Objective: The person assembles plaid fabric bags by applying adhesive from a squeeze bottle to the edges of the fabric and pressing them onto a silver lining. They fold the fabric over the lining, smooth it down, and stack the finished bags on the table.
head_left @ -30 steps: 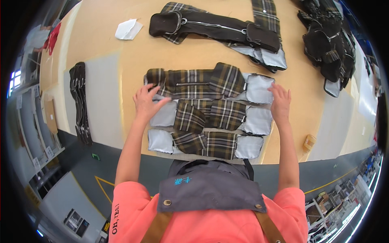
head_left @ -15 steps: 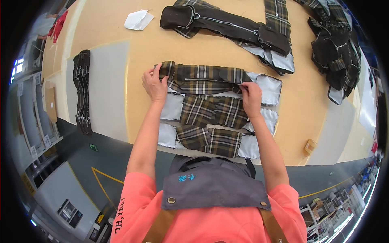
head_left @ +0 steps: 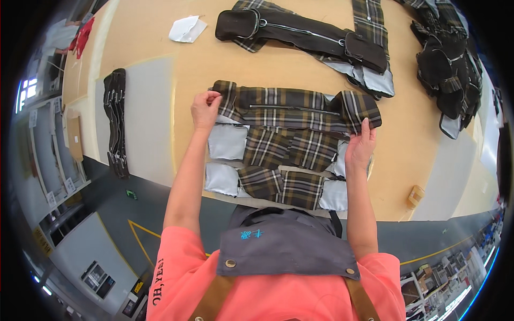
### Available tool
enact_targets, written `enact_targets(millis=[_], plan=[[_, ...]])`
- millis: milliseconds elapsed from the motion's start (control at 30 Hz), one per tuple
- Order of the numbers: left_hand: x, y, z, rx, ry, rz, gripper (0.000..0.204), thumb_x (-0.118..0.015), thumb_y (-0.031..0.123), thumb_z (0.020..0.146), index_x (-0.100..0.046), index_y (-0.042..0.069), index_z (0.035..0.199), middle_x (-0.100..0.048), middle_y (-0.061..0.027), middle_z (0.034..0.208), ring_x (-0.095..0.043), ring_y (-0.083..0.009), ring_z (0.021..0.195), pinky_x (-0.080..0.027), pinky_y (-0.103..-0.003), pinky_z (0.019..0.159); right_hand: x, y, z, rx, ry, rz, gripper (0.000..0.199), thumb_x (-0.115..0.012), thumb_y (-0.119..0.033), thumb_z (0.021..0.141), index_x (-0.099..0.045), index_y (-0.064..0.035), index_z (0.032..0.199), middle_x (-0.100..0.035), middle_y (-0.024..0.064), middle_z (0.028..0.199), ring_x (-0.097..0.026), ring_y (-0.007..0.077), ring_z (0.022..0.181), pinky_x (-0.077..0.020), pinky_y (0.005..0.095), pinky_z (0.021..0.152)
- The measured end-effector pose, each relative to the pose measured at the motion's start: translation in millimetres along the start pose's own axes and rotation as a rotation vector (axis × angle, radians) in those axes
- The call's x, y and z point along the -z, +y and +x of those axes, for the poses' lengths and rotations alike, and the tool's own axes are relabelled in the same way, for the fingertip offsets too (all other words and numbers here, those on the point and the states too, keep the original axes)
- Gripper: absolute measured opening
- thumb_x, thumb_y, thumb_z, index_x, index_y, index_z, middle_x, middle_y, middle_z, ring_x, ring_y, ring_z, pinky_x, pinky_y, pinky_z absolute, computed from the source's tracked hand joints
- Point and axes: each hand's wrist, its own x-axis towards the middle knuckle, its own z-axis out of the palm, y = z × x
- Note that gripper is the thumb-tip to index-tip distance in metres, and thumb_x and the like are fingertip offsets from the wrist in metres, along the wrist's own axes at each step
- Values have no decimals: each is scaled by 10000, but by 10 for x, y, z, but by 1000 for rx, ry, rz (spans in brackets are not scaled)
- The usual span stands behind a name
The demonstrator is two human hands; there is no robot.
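A long plaid fabric piece (head_left: 292, 111) with a closed zipper along its middle lies crosswise on the table, its two ends standing out as rounded pocket shapes. At its left end, my left hand (head_left: 205, 111) has thumb and fingers pinched on the edge. My right hand (head_left: 361, 144) is closed at the lower edge of the right end, fingertips on the plaid. Nearer to me lie two more rows of plaid panels, a middle one (head_left: 267, 147) and a front one (head_left: 302, 188), with silvery-grey lined pockets (head_left: 227, 142) at their ends.
Black bag pieces with zippers and rings (head_left: 302, 38) lie at the back over plaid cloth. A dark heap of similar pieces (head_left: 450, 69) sits at the far right. A stack of narrow black strips (head_left: 115, 123) is at left. White paper (head_left: 187, 29) and a small yellowish block (head_left: 415, 196) also lie there.
The right end of the plaid piece has turned from silvery lining to plaid side out. My right hand has moved right and slightly down; my left hand stays at the left end.
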Motion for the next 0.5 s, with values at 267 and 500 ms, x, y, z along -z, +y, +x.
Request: enact_targets(millis=[267,500], plan=[[-185,82,-105,176,14,86,452,-814,221,703,-621,91,1090,-686,-52,787,-652,-193,684,-522,-322,683,-249,585,-107,541,-652,-994,113,-553,-72,940,-546,-50,1051,-591,113,1287,-552,254,1210,-368,411,1063],[-57,152,-61,220,-187,132,192,-768,243,763,-713,66,816,-703,-84,856,-665,-192,804,-515,-330,738,-327,473,-99,496,-845,-1020,252,-652,-152,879,-542,-47,1079,-537,145,1337,-480,340,1265,-324,472,1090]])
